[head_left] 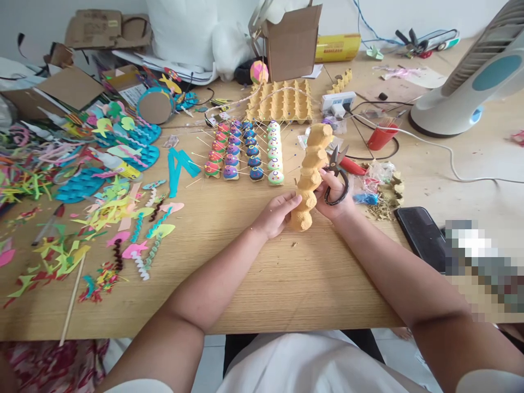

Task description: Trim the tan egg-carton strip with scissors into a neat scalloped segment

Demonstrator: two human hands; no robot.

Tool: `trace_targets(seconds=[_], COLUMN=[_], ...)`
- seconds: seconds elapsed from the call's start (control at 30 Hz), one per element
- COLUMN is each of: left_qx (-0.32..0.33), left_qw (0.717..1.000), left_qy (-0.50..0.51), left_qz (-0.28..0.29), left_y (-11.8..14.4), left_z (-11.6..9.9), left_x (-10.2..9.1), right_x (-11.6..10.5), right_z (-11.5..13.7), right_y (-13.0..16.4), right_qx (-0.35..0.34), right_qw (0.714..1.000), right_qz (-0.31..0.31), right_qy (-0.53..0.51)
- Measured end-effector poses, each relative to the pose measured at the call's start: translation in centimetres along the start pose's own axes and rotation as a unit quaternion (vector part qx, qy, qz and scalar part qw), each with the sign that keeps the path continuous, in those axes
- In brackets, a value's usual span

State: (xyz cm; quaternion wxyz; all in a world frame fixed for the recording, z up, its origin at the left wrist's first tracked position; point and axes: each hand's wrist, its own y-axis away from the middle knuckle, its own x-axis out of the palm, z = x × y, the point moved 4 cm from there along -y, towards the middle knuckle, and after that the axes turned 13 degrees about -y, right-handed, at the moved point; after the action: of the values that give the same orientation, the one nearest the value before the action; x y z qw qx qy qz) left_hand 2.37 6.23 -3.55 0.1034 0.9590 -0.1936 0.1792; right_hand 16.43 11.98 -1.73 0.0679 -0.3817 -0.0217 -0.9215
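1. We see one strip of egg-carton cups, yellow-brown pulp, standing nearly upright over the table, its lower end near the table top and its upper end leaning slightly away from us.

2. Our left hand is wrapped around the strip's lower end, fingers curled on the bottom cups, thumb on the near side.

3. Our right hand has its fingers through the black loops of one pair of scissors, blades pointing up and slightly parted, right beside the strip's middle; the fingertips also touch the strip.

4. We judge the strip to be very light, stiff across each cup but weak at the thin necks between cups. Squeeze it hard and the pulp would probably crush or tear.

5. The rough surface should give good grip. The best hold looks like the one we have: around a whole cup, low down, not on a neck.

6. We count about six cups in the strip, though the lowest is partly hidden by the hand.

7. Beyond it stand four rows of painted cups; the white row shows about six, the others are too crowded to count surely.

8. There is one uncut egg tray, one red cup, one fan, one phone, and one open cardboard box.

9. On the left lie paper cut-outs, too many to count.
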Motion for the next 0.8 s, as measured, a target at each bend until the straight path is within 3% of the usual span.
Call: trace_targets(seconds=[0.3,0.57,0.8], left_qx=[0.002,0.051,0.021], left_qw=[0.999,0.995,0.986], left_qy=[0.026,0.058,0.091], left_qz=[-0.036,-0.069,-0.136], left_y=[-0.2,-0.5,-0.8], left_z=[0.1,-0.8,-1.2], left_x=[-0.4,-1.2,-2.4], right_x=[0.7,-0.3,0.2], right_z=[0.4,-0.2,-0.5], right_y=[0.1,0.3,0.5], right_qx=[-0.028,-0.105,-0.103], right_qw=[1.000,0.978,0.969], right_qz=[-0.011,-0.026,0.016], right_qy=[0.003,0.180,0.226])
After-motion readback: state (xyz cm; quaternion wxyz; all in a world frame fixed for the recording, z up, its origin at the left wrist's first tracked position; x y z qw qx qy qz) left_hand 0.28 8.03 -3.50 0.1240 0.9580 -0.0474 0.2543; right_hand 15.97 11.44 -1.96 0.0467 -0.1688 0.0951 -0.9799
